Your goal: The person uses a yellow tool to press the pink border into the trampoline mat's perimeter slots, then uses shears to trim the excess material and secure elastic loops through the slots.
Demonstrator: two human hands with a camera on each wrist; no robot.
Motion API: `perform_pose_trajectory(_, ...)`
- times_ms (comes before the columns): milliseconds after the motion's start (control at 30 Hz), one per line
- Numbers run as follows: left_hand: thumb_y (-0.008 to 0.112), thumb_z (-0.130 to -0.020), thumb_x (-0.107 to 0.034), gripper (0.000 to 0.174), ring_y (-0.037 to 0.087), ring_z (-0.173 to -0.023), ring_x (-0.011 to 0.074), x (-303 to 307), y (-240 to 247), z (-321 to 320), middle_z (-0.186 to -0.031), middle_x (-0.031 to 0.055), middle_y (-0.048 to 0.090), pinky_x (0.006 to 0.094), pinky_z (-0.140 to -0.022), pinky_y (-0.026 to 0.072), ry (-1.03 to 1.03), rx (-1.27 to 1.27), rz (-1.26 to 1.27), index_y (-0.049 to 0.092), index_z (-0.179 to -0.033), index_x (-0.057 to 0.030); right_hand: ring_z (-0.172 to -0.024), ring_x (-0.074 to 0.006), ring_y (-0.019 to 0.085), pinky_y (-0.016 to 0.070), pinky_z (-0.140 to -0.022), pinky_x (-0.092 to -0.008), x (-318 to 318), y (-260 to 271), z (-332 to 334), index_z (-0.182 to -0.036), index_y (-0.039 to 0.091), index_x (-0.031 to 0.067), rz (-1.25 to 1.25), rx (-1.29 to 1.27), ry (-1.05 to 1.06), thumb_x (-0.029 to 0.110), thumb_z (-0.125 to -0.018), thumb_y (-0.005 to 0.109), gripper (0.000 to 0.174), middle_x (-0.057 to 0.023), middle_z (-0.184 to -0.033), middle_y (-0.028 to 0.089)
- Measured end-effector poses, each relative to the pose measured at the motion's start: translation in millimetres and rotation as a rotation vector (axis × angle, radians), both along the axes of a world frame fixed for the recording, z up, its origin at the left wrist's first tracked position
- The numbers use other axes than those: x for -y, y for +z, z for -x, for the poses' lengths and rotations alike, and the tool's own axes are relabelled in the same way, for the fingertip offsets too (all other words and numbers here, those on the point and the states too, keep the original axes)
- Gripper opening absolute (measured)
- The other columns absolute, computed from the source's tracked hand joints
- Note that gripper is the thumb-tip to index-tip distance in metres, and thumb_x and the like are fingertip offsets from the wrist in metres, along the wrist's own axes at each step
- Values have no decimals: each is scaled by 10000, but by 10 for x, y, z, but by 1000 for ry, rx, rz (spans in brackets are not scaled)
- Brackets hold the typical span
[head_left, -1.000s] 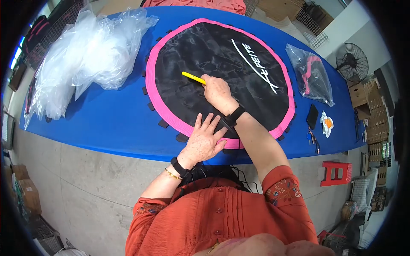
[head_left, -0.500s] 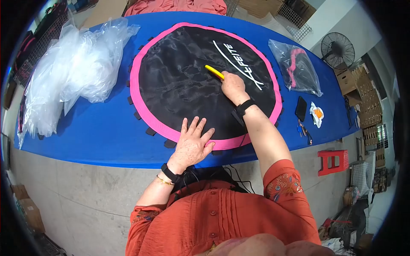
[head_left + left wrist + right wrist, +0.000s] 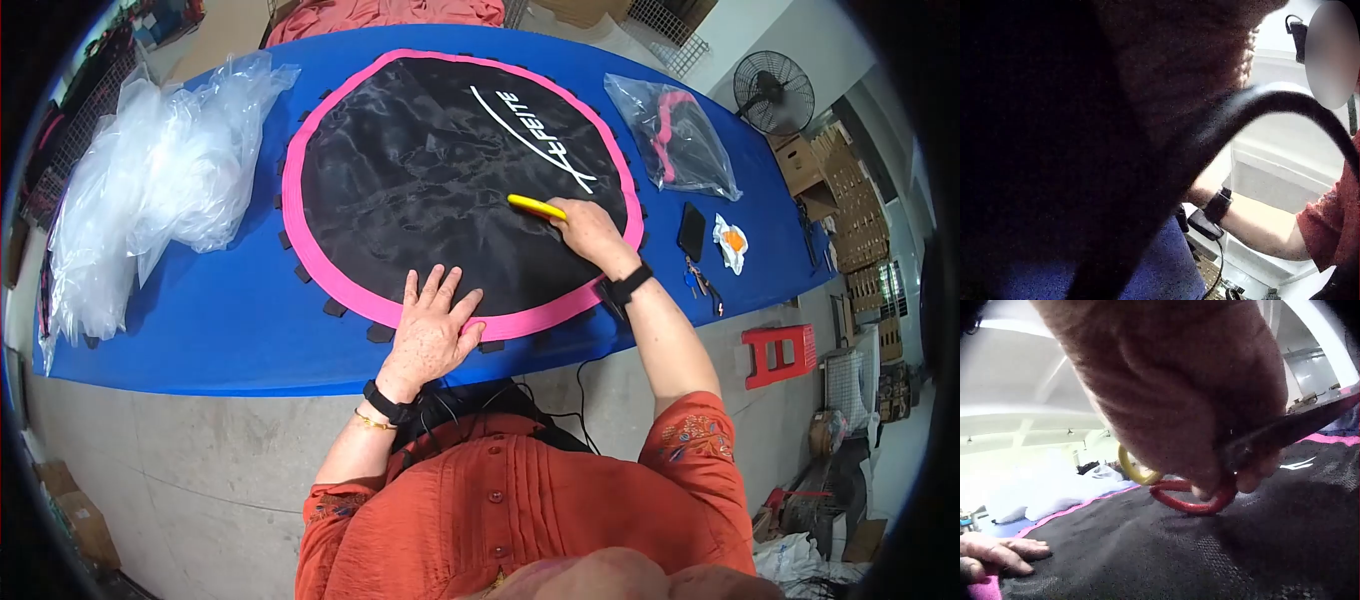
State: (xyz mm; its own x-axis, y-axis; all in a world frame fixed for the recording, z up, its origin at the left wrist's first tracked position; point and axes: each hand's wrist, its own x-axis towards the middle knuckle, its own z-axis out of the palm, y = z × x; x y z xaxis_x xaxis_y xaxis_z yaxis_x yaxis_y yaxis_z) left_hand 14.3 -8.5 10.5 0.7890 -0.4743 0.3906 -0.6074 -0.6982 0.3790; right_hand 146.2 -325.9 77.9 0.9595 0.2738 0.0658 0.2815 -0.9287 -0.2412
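Note:
A round black mat (image 3: 390,190) with a pink border (image 3: 320,262) and white lettering lies on a blue table. My left hand (image 3: 430,335) rests over its near border, fingers spread; in the left wrist view a dark close-up hides what it touches. The right hand (image 3: 592,238), over the mat's right part, grips scissors. Their yellow handle (image 3: 536,207) sticks out leftward. From the right wrist, a red handle loop (image 3: 1188,505) shows beneath the hand (image 3: 1172,381), low over the black fabric, and the dark blades (image 3: 1310,422) point away from the loops.
Crumpled clear plastic (image 3: 170,175) covers the table's left end. On the right lie a clear bag (image 3: 690,145) with a pink-edged item, a black phone (image 3: 692,231), keys (image 3: 703,285) and an orange item on white wrapping (image 3: 734,240). A red stool (image 3: 778,355) stands on the floor.
The right hand, still gripping the scissors, has moved right across the mat toward its right border. The left hand stays spread on the near edge. The head view has shifted.

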Motion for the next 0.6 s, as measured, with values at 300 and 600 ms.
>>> perform_pose_trajectory(300, 693, -1025, -423, 479, 468, -1536, 454, -8, 22, 4, -1586, 229, 579, 671, -1299, 271, 6, 7, -36, 725, -1423, -159, -1037, -415, 750, 600, -880, -522, 390, 181, 903, -1202, 752, 84, 76, 18, 33, -6, -945, 671, 284, -183, -1067, 782)
perform_pose_trajectory(600, 714, -1015, -399, 492, 456, -1547, 451, -6, 51, 13, -1605, 229, 567, 669, -1307, 254, 12, -16, -37, 712, -1445, -158, -1013, -408, 733, 578, -869, -524, 410, 38, 1275, -1177, 729, 89, 9, 132, -45, -16, -931, 598, 298, -152, -1009, 765)
